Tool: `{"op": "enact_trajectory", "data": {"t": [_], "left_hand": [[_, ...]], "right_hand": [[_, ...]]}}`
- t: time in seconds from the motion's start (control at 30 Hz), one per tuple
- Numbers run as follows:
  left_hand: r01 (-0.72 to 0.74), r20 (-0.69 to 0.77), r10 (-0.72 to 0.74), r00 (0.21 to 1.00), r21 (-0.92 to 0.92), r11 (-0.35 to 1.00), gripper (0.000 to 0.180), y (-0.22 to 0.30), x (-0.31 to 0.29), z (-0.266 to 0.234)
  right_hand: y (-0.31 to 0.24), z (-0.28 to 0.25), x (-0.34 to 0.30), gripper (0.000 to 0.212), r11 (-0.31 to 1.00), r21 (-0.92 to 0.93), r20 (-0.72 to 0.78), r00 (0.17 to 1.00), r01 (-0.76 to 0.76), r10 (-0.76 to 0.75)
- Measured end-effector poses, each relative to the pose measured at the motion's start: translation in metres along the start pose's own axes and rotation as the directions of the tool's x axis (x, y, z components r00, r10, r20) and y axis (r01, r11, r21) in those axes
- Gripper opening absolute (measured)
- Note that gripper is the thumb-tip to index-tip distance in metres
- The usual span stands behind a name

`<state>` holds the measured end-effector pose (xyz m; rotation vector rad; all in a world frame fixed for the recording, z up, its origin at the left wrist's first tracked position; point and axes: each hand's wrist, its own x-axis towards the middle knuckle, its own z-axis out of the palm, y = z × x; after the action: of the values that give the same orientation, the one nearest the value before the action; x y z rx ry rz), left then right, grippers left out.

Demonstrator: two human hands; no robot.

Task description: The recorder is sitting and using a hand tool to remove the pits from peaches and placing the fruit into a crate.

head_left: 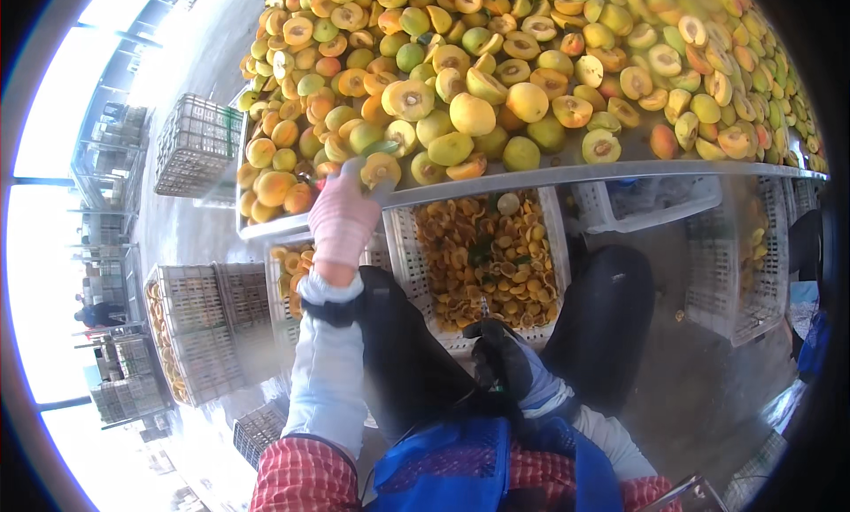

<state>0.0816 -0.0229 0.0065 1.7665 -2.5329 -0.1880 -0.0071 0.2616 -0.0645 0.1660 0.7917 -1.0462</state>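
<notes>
My left hand (345, 213), in a pink glove, reaches over the metal front edge of a table (531, 174) heaped with whole and halved apricots (473, 113). Its fingers and thumb close around an apricot half (381, 170), cut face up, beside a green leaf (380, 147). Low between my knees, my right hand (503, 357) wears a black glove and is closed on a slim metal-tipped tool (483, 306); its exact kind is too small to tell. Below the table edge stands a white crate (407, 255) with many apricot halves in it.
Another crate (282, 310) of fruit stands beside my left leg. Stacked crates (199, 326) rise at the left, and one more crate stack (199, 144) stands beyond. A crate lined with clear plastic (655, 206) sits under the table. At the right is a tall crate (722, 273).
</notes>
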Motion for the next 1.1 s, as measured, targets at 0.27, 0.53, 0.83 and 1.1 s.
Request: {"op": "enact_trajectory", "data": {"t": [0.27,0.53,0.83,1.1], "left_hand": [[-0.059,0.176,0.109,0.978,-0.268,0.962,0.051,-0.015,0.058,0.04],[-0.127,-0.065,0.121,0.991,-0.768,0.628,0.014,0.027,-0.013,0.003],[-0.004,0.061,0.089,0.994,-0.802,0.598,0.012,0.041,-0.069,0.073],[0.176,0.669,0.0,0.743,-0.196,0.965,0.045,0.1,-0.101,0.231]], "right_hand": [[-0.008,-0.002,0.012,0.055,0.937,-0.254,-0.2,0.935,0.239,-0.293],[-0.013,-0.017,0.004,0.04,0.881,-0.017,-0.048,0.879,0.473,-0.474],[-0.006,-0.007,0.002,0.032,0.932,0.094,-0.017,0.937,0.35,-0.35],[-0.006,-0.021,0.001,0.043,0.927,0.169,0.02,0.939,0.335,-0.343]]}}
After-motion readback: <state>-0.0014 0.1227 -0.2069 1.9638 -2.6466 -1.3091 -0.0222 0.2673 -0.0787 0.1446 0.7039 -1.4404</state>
